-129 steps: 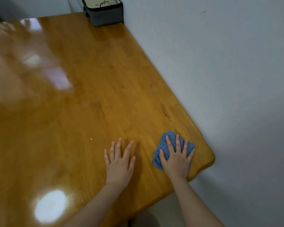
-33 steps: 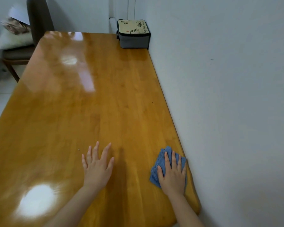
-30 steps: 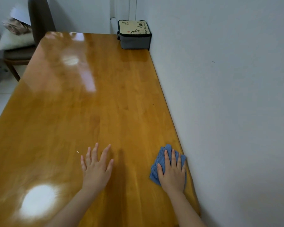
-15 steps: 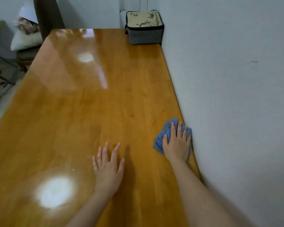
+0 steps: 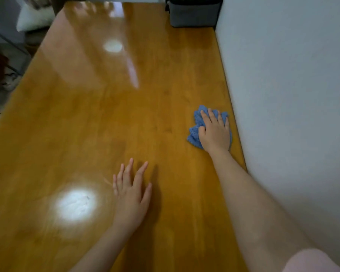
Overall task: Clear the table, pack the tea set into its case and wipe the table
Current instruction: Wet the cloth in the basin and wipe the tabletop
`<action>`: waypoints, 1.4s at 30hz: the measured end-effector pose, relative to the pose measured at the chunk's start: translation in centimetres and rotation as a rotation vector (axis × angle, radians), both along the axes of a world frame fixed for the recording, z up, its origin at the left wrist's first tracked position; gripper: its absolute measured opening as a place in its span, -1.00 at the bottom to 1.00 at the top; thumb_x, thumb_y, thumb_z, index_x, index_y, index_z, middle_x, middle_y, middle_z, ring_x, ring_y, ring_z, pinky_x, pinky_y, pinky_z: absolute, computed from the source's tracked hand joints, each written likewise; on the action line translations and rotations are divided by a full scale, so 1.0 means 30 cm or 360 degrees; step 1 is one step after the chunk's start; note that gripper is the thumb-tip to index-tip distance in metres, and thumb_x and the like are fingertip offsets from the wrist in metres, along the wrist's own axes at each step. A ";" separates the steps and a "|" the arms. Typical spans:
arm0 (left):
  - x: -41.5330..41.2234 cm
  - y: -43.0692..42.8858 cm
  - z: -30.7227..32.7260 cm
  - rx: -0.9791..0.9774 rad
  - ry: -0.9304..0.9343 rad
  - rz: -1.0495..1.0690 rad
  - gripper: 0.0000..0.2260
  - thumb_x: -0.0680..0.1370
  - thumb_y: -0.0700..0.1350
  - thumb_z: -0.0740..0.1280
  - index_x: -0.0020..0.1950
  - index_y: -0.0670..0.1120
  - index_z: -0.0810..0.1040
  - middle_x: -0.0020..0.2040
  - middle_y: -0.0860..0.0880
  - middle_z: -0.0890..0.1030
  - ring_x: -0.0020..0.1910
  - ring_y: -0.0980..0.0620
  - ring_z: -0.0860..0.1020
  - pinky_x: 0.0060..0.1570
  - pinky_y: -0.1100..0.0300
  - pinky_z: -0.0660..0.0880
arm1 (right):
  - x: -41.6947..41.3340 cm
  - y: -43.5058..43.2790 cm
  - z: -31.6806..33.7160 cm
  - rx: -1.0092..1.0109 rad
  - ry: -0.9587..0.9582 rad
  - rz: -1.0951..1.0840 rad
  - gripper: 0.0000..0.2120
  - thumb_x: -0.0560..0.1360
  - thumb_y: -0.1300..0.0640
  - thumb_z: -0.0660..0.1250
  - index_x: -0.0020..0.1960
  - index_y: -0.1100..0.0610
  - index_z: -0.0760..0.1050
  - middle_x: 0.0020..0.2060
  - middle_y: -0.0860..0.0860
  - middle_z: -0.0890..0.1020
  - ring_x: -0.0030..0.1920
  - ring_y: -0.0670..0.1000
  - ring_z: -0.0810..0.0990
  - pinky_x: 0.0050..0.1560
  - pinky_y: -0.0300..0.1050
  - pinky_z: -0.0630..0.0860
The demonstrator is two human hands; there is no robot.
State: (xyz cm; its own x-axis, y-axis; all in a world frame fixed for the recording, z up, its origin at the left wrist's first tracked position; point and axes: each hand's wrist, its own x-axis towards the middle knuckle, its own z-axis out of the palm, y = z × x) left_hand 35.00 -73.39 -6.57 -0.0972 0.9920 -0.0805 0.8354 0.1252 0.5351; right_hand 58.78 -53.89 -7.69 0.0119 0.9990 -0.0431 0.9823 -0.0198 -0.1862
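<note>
Right hand (image 5: 214,132) lies palm-down on a blue cloth (image 5: 193,134), pressing it flat to the desk (image 5: 106,114). Its fingers (image 5: 212,116) are stretched out and slightly spread over the cloth, not curled round it. The cloth is bunched, and its edges show beyond the fingertips and along the thumb side. It sits near the desk's right edge, just beside the white wall (image 5: 283,95), roughly midway down the desk's length.

Left hand (image 5: 131,195) is flat over the bare wood, nearer the person and well apart from the cloth. Its fingers (image 5: 140,171) are straight, fanned wide, and hold nothing. Cannot tell whether the palm touches the surface or floats just above it.

Tea set case (image 5: 192,15), grey-sided with a dark rim, stands at the far right corner of the desk against the wall. Its lid is cut off by the top of the view.

The desk is glossy honey-coloured wood. A bright glare patch (image 5: 76,205) sits left of the left hand, and a smaller one (image 5: 112,45) farther up.

A white cushion (image 5: 33,16) shows beyond the far left corner. A pale pink sleeve (image 5: 310,262) shows at the lower right.
</note>
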 end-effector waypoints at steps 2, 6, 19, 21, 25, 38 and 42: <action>-0.014 -0.012 -0.007 -0.0006 0.0012 -0.0038 -0.53 0.61 0.09 0.15 0.51 0.24 0.12 0.58 0.06 -0.02 0.55 0.05 -0.19 0.50 -0.08 -0.18 | -0.039 0.000 0.007 0.0004 0.0074 0.0072 -0.48 0.62 0.07 0.02 0.57 -0.03 0.11 0.57 -0.04 0.12 0.57 0.05 -0.01 0.55 0.06 -0.16; -0.063 -0.038 -0.001 0.0022 0.0055 0.0025 -0.49 0.55 0.17 0.03 0.51 0.15 0.20 0.57 0.00 0.07 0.56 -0.03 -0.08 0.49 -0.15 -0.09 | -0.233 -0.049 0.015 0.0030 0.0247 0.0300 -0.51 0.62 0.12 0.05 0.54 -0.03 0.21 0.55 -0.04 0.19 0.56 0.04 0.04 0.55 0.02 -0.15; -0.512 -0.186 0.031 0.0024 0.0187 0.0131 -0.47 0.52 0.18 0.01 0.46 0.08 0.33 0.56 -0.04 0.14 0.55 -0.08 -0.03 0.47 -0.13 -0.13 | -0.686 -0.354 0.010 -0.0034 0.0114 0.0429 -0.49 0.60 0.05 -0.03 0.56 -0.07 0.14 0.56 -0.04 0.15 0.57 0.07 0.00 0.54 0.08 -0.21; -0.596 -0.209 0.040 0.0013 0.0205 0.0104 -0.47 0.52 0.19 0.00 0.46 0.08 0.32 0.56 -0.05 0.14 0.55 -0.09 -0.02 0.47 -0.14 -0.13 | -0.752 -0.426 0.014 -0.0041 0.0140 0.0401 -0.44 0.56 0.01 -0.13 0.55 -0.06 0.16 0.55 -0.04 0.17 0.57 0.07 0.02 0.53 0.07 -0.22; -0.761 -0.244 0.057 0.0007 0.0208 0.0032 -0.46 0.52 0.19 0.01 0.46 0.07 0.34 0.55 -0.07 0.16 0.55 -0.11 0.00 0.47 -0.17 -0.10 | -0.888 -0.577 0.022 -0.0059 0.0151 0.0317 -0.36 0.50 -0.03 -0.22 0.55 -0.05 0.18 0.55 -0.05 0.17 0.57 0.06 0.02 0.54 0.08 -0.20; -1.127 -0.241 0.094 0.0019 0.0170 0.0226 -0.55 0.60 0.02 0.24 0.49 0.03 0.31 0.57 -0.08 0.10 0.56 -0.09 -0.06 0.47 -0.14 -0.17 | -1.260 -0.858 -0.002 -0.0081 0.0028 -0.0061 -0.45 0.56 -0.05 -0.03 0.53 0.03 0.25 0.51 0.08 0.28 0.52 0.20 0.19 0.44 0.28 0.07; -1.222 -0.229 0.088 0.0001 0.0183 0.0372 -0.55 0.61 0.01 0.24 0.49 0.03 0.29 0.57 -0.09 0.10 0.55 -0.10 -0.06 0.47 -0.13 -0.17 | -1.355 -0.855 -0.002 -0.0047 0.0034 -0.0168 -0.43 0.56 -0.05 -0.04 0.53 0.07 0.24 0.51 0.13 0.27 0.52 0.25 0.17 0.44 0.33 0.07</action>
State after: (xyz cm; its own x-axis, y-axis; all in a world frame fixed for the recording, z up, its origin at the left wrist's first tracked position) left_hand -1.65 -80.24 -3.93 -0.3323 0.9416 -0.0549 0.8391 0.3217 0.4387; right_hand 18.11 -79.54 -7.74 0.1155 0.9905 -0.0741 0.9703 -0.1285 -0.2051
